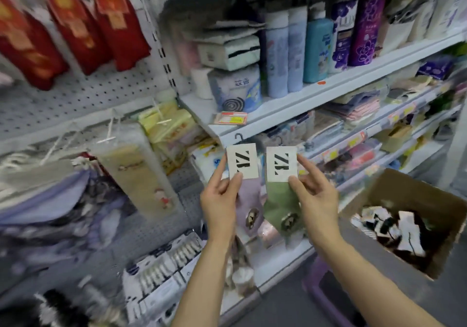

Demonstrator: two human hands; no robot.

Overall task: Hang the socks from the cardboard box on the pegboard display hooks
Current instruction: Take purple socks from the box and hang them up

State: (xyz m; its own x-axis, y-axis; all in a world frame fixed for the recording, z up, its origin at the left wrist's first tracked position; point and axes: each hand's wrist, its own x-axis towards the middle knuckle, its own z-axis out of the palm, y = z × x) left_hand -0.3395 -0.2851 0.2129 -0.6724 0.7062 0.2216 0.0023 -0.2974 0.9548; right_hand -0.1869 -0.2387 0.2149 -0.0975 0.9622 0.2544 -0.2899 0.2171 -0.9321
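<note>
My left hand (pixel 220 201) pinches the white "ZB" card of a lilac sock pair (pixel 249 206), which has a small dark hanger hook on top. My right hand (pixel 314 197) holds the card of a green sock pair (pixel 280 204) the same way. Both pairs hang side by side in front of the shelf edge, at mid-frame. The cardboard box (pixel 401 190) sits at the lower right, open, with several more carded socks inside. The grey pegboard (pixel 83 96) fills the left, with red socks (pixel 83 30) hanging on its upper hooks.
White shelves (pixel 328 91) on the right carry bottles, tissue packs and folded cloths. Packaged beige and purple goods hang from hooks on the lower pegboard. A purple stool (pixel 321 291) stands under the box. More packets lie on the low shelf below my hands.
</note>
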